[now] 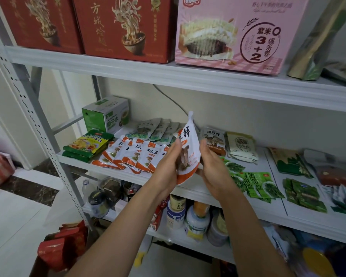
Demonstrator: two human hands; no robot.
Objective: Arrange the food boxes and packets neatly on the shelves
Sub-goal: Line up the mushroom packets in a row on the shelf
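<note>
White-and-orange packet [188,148]: one, held upright in both hands over the middle shelf [84,163].
The left hand [168,162] and right hand [212,164] each close their grip on one side edge, fingers curled. Five matching packets [132,154] lie overlapped just left of the grip. Above it stand two red boxes [126,27] and one pink box [238,33].
</note>
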